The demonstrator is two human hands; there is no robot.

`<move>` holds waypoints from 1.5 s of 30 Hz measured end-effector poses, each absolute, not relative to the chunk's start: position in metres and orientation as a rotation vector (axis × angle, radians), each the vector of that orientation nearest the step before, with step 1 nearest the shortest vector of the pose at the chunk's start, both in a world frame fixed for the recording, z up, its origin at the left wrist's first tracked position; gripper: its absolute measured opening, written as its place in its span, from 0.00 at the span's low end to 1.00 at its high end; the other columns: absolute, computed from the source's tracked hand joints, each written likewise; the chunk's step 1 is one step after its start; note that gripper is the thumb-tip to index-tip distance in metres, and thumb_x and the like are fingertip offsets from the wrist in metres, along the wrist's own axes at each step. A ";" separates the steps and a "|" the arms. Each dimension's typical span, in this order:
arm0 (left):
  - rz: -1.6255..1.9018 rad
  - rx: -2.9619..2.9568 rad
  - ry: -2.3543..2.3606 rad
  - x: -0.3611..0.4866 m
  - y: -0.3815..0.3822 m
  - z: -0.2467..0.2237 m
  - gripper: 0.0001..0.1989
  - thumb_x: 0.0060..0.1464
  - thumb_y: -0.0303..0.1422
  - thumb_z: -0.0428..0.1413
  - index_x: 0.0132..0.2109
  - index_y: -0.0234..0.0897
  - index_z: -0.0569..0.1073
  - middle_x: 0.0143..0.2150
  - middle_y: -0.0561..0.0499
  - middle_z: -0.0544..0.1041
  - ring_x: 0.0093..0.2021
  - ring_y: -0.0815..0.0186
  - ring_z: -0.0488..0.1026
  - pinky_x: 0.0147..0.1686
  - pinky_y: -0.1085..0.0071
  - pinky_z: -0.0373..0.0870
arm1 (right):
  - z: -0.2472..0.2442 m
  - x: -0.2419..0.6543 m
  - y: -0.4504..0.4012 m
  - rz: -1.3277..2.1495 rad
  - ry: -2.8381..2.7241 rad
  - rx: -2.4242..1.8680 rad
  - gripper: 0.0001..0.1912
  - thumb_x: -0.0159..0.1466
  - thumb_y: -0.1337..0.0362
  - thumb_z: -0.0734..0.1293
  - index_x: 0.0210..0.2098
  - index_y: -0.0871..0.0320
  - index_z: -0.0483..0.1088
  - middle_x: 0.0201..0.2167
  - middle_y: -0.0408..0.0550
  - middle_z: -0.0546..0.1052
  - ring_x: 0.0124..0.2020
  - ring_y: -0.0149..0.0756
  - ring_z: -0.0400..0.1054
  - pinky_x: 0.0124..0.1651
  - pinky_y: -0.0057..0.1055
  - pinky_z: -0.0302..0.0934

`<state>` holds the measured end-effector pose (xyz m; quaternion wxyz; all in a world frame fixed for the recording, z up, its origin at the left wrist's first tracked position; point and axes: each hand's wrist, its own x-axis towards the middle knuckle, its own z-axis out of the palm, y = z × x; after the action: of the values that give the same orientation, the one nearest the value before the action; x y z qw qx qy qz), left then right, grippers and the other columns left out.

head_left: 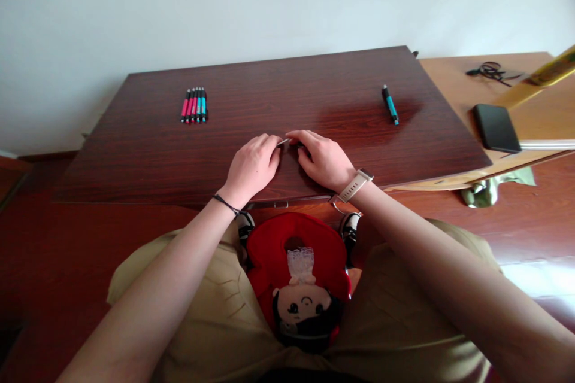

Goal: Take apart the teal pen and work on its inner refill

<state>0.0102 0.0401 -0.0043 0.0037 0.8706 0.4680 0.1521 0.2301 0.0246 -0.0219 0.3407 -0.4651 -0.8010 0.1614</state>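
My left hand [255,164] and my right hand [326,158] meet over the front middle of the dark wooden desk [278,90]. Between the fingertips of my left hand shows a thin pale rod [283,142], its far end close to my right fingers. Those right fingers are curled in, and a small dark part seems to lie under them, mostly hidden. Farther back on the left, several pink and blue pens [194,105] lie side by side in a row. One blue pen [390,105] with black ends lies alone on the right.
A lighter wooden surface [534,108] adjoins the desk on the right, bearing a black phone [496,127], a coiled black cable [492,72] and a yellow object [534,81]. A red plush cushion [274,239] with a doll's face is between my legs.
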 end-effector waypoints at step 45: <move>0.492 2.726 1.452 0.009 0.040 -0.004 0.14 0.77 0.32 0.48 0.56 0.37 0.77 0.51 0.40 0.81 0.53 0.52 0.80 0.55 0.56 0.77 | -0.016 0.227 0.020 0.403 -2.125 -1.240 0.25 0.72 0.73 0.59 0.66 0.60 0.71 0.61 0.58 0.82 0.59 0.49 0.78 0.64 0.45 0.73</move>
<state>0.0095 0.0402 -0.0038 0.0068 0.8716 0.4642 0.1572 0.2270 0.0203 -0.0165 0.3184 -0.4716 -0.8079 0.1532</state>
